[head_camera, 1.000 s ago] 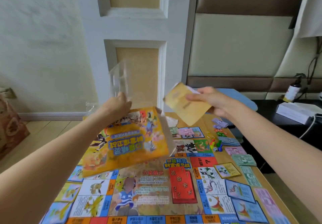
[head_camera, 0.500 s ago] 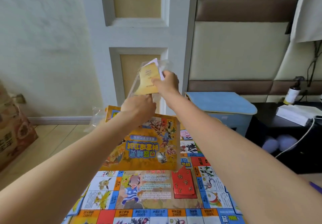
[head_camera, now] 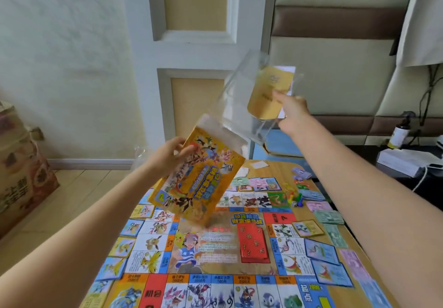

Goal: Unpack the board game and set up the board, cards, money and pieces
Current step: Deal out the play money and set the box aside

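My left hand (head_camera: 171, 155) grips the upper left edge of the orange game box (head_camera: 199, 180), held tilted above the board. My right hand (head_camera: 291, 113) is raised at the upper right and pinches a gold card stack (head_camera: 269, 91) together with a clear plastic bag (head_camera: 242, 106) that hangs between the card stack and the box. The game board (head_camera: 215, 247) lies open on the table. A red card stack (head_camera: 253, 243) sits on the board's middle. Coloured pawns and dice (head_camera: 294, 197) stand near the board's far right corner. Money piles (head_camera: 328, 216) lie along the right side.
Property cards (head_camera: 321, 251) lie on both sides of the board. A wooden table (head_camera: 275, 166) carries it all. A blue-topped stool (head_camera: 278, 142) stands behind the table. A cardboard box (head_camera: 21, 171) sits on the floor at left. A bottle (head_camera: 399, 135) and white box are at right.
My right hand carried the gold cards from beside the left hand up to the right, with the clear bag stretched out. The left hand tilted the orange box further.
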Available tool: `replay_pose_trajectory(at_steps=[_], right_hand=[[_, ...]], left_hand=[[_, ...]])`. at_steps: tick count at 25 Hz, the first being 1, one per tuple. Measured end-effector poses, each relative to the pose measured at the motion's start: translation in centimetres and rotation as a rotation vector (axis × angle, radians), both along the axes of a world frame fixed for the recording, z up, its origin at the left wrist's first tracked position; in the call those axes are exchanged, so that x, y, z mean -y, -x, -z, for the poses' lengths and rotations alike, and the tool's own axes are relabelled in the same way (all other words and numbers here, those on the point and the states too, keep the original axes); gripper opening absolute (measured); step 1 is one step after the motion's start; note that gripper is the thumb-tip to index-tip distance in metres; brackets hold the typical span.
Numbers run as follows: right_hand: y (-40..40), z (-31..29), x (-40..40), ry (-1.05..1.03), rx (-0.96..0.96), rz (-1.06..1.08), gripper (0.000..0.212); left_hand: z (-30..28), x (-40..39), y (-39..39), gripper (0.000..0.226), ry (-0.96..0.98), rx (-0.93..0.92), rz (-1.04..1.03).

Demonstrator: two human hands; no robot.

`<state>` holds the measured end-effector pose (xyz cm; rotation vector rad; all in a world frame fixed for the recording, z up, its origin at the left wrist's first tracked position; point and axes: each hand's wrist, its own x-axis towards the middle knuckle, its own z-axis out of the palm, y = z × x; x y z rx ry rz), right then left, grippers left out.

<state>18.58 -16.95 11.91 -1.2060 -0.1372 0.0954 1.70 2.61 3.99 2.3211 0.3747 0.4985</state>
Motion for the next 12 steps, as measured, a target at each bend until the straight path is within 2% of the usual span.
replay_pose_trajectory(at_steps=[2, 4, 9, 10, 12], right_hand=[[1.1, 0.0, 0.0, -0.170, 0.013, -0.178, 0.026], [2.6, -0.4, -0.4, -0.283, 0.051, -0.344, 0.023], [6.5, 0.4, -2.2, -0.254, 0.086, -0.477, 0.014], [7.1, 0.9, -2.6, -0.231, 0.087, -0.494, 0.021], [7.7, 1.6, -3.3, -0.209, 0.085, -0.518, 0.031]], left_hand=[[0.5, -0.1, 1.4, 0.018, 0.413, 0.039, 0.104], [0.7, -0.2, 2.9, 0.021, 0.599, 0.004, 0.202], [0.1, 0.0, 4.3, 0.055, 0.633, 0.029, 0.205], [-0.1, 0.6, 4.2, 0.052, 0.596, 0.073, 0.190], [-0.5, 1.9, 3.8, 0.031, 0.520, 0.187, 0.127]])
